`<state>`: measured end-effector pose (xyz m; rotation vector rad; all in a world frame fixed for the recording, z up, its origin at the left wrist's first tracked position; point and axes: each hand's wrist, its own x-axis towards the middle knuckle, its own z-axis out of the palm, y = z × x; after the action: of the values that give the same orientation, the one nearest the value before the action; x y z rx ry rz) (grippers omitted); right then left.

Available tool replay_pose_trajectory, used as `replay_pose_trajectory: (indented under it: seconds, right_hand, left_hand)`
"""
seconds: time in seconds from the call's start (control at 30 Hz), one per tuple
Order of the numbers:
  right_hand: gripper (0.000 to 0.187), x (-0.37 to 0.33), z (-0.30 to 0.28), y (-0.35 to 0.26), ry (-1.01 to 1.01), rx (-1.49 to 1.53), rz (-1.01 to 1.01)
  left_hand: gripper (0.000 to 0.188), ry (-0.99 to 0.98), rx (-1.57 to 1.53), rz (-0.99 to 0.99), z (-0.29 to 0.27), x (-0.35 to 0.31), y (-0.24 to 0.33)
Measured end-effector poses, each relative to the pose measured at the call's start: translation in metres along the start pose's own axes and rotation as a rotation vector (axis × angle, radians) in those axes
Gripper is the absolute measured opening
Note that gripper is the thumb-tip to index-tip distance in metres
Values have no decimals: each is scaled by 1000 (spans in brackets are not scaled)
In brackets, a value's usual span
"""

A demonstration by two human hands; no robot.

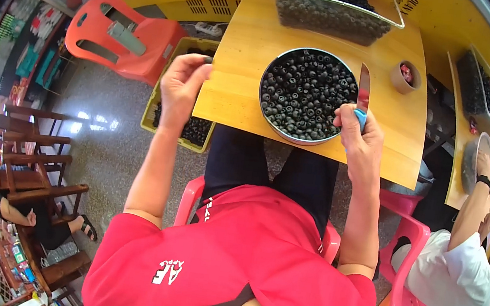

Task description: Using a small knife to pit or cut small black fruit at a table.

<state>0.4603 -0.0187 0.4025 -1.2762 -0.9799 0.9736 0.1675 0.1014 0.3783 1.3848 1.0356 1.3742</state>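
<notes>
Fingers of the left hand (183, 83) pinch a small dark round fruit (208, 59) just off the left edge of the yellow wooden board (239, 59), above a yellow plastic crate (159, 101) on the floor that holds more of the same dark pieces. The right hand (360, 134) is closed around the pale blue handle of a knife (363, 94), its flat steel blade pointing away along the right rim of a round metal pan (264, 103). That shallow pan sits on the board between the two hands, filled with glossy black, ring-shaped fruits. Farther back lies a rectangular wire-edged tray (393, 18) of the same fruit, and a small brown cup (396, 79) stands right of the knife. An orange plastic chair (148, 41) lies tipped at the left; another person's arm (472, 207) works at the neighbouring table.
</notes>
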Motion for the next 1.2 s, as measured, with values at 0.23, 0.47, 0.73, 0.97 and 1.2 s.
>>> replay_pose_trajectory:
  seconds: [0.23,0.47,0.73,0.97,1.2]
  right_hand:
    - [23,3,-5,15,26,-115,-24]
    - [23,3,-7,15,33,-201,-45]
    - [23,4,-5,12,-14,-257,-5]
    - [22,6,-6,13,-26,-221,18]
    - [22,7,-7,15,-27,-237,-1]
  left_hand:
    - [22,-10,724,134,-59,13,-37]
    - [13,-739,777,639,46,20,47]
    - [8,-1106,1538,711,104,31,32]
    - [9,-1069,1420,809,107,21,19]
    - [8,-1235,1159,571,110,19,13]
